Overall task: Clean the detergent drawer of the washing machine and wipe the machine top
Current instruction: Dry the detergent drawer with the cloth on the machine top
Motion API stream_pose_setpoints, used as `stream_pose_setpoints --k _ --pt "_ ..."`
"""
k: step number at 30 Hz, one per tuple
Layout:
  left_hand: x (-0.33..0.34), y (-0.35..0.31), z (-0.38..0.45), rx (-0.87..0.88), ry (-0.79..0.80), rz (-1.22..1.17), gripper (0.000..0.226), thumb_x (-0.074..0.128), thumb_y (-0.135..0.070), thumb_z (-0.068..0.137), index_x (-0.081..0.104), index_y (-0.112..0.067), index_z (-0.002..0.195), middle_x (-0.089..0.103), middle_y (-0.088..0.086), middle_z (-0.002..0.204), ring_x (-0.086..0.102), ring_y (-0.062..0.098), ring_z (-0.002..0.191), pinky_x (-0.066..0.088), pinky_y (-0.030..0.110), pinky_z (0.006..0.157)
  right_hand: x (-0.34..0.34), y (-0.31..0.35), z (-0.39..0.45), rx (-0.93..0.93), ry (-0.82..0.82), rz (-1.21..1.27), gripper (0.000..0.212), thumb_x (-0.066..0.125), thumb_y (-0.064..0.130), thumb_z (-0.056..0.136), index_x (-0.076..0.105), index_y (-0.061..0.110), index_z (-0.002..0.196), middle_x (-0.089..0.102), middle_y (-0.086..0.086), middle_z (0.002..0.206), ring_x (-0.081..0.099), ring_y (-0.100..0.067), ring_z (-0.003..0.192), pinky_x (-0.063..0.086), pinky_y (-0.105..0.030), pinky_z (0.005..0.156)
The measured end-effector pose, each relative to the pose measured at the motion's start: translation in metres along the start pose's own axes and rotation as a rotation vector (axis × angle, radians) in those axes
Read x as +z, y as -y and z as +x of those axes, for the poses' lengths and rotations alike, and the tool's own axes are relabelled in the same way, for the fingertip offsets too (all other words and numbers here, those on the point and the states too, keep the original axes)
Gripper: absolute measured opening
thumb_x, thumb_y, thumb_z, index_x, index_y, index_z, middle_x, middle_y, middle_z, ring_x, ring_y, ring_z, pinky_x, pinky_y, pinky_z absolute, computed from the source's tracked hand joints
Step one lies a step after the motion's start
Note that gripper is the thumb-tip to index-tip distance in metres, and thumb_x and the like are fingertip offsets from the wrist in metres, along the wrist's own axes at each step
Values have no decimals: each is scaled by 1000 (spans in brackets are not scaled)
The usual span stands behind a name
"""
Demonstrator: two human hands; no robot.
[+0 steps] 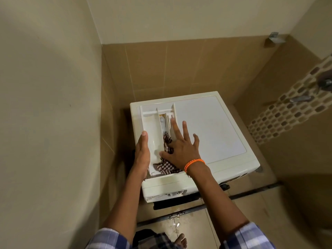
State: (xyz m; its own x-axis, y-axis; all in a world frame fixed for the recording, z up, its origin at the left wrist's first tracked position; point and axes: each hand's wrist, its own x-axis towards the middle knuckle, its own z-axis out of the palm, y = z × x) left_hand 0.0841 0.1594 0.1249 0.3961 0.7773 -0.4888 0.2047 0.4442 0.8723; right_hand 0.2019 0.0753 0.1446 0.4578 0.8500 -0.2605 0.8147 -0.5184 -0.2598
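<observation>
the detergent drawer (152,126), white and out of its slot, lay on the left part of the washing machine top (210,123), its compartments facing up. the left hand (142,153) held the drawer's left wall, thumb along the rim, other fingers hidden beneath. the right hand (181,146) lay over the drawer's right side with fingers spread and straight, pressing a brown-and-white checked cloth (166,159) into the middle compartment; the cloth trailed out over the drawer's near end. an orange wristband (194,164) sat on the right wrist. the washing machine (233,169) stood in a corner of beige tiled walls (179,69). checked blue sleeves (249,236) and a bare foot (180,239) showed at the bottom, over a wet floor (194,221).
</observation>
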Motion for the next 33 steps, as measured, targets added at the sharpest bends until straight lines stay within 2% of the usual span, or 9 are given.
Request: stream_pose_setpoints --k 3,6,14,16,18,21,27,29,33 --pt "-4 -8 3 87 -7 45 70 35 -68 105 36 -31 164 40 -4 167 38 19 154 29 42 127 22 0 -16 9 -125 87 48 51 64 98 79 27 88 -31 21 169 -29 -18 158 31 -64 118" --pt "0 -9 1 95 -15 49 76 34 -74 100 35 -33 163 43 -2 166 43 22 151 33 50 128 32 5 -31 -3 -262 207 43 53 62 99 77 26 101 -23 20 172 -15 -16 162 60 -48 93" --pt "1 -9 -2 98 -32 44 66 35 -68 104 42 -32 159 47 -10 160 42 12 148 31 42 127 20 6 -36 16 -131 197 29 76 43 91 74 17 103 7 7 170 27 -28 143 61 -38 89" --pt "-1 -11 0 105 -24 74 39 35 -60 109 53 -42 138 55 -18 139 50 7 134 35 37 120 8 -3 -34 70 -20 263 27 76 38 91 75 11 98 40 -4 149 46 -27 126 59 -39 89" --pt "-2 -11 4 105 -39 40 55 39 -71 102 55 -39 142 60 -10 144 54 13 136 38 44 123 -6 -15 -34 125 83 430 29 78 37 89 76 9 89 67 -2 105 65 -18 97 61 -35 84" --pt "-2 -9 6 38 -72 -24 76 38 -73 100 39 -29 162 46 0 164 45 24 150 37 51 125 -34 -26 -38 184 8 597 25 82 37 88 80 13 94 63 15 78 63 0 71 52 -7 63" --pt "3 -5 3 -20 -91 -71 66 37 -61 108 38 -25 163 49 -8 149 47 16 139 39 36 116 -41 -11 -34 159 -756 660 38 77 34 94 70 22 129 51 1 125 60 -11 107 57 -22 91" --pt "4 -5 3 -35 -87 -57 69 36 -65 107 39 -25 163 48 -2 160 47 23 145 38 44 122 -25 -4 -32 94 -690 564 51 72 44 97 60 26 143 41 -1 144 52 -21 128 56 -34 102" --pt "1 -4 6 20 -64 -3 69 36 -67 106 39 -27 163 46 2 164 45 25 150 35 48 126 25 -4 -36 98 -182 315 73 60 62 95 38 36 160 -1 0 175 16 -31 159 49 -51 112"
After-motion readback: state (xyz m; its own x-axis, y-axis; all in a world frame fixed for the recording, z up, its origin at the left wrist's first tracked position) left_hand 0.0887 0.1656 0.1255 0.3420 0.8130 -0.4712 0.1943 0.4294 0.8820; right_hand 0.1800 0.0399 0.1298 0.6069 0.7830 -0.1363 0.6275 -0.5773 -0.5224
